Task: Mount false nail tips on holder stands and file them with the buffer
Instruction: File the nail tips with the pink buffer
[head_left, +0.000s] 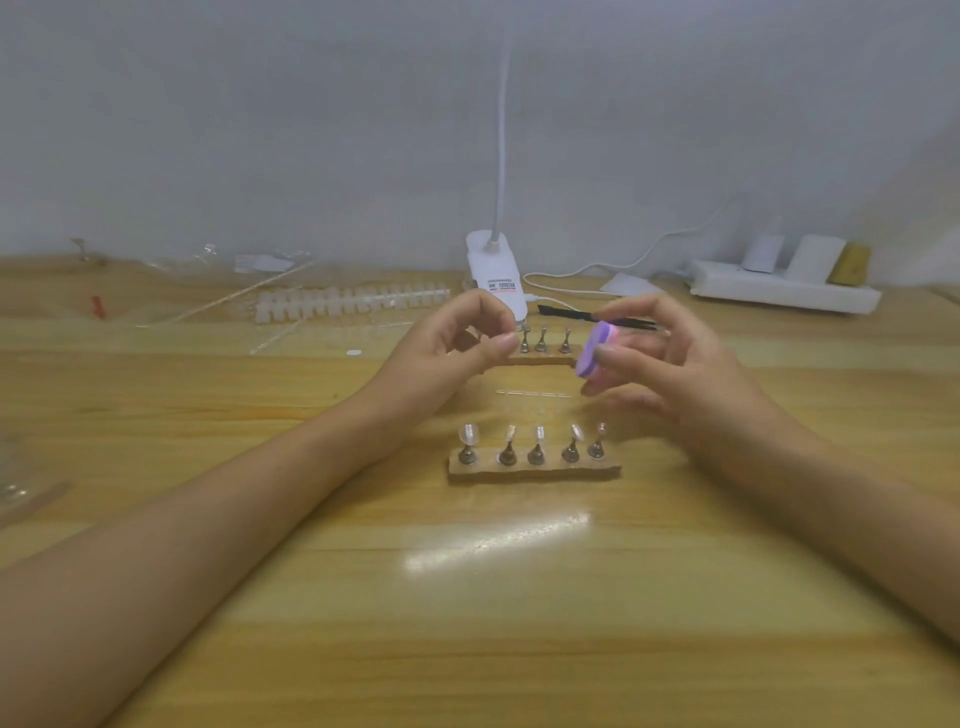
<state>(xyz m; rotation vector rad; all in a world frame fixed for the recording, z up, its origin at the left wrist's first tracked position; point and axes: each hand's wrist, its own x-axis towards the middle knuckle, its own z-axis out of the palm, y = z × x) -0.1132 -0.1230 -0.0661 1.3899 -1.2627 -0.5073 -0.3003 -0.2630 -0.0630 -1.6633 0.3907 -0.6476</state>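
Purple buffer (594, 349) in right hand (675, 376); lamp label (503, 286) illegible.

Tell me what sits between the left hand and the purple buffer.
Head view: three metal stands of the far row show between the left hand and the buffer held by the right hand.

Head view | we note the left hand (457, 340), thumb and forefinger closed together beside the far brown strip (540, 360) of small metal holder stands; pinched item too blurred to tell | right hand (675, 376) grips round purple-and-pink buffer block (597, 353) | near brown strip (535, 473) carries five clear false nail tips (470, 432) on stands | light wooden table (467, 623)
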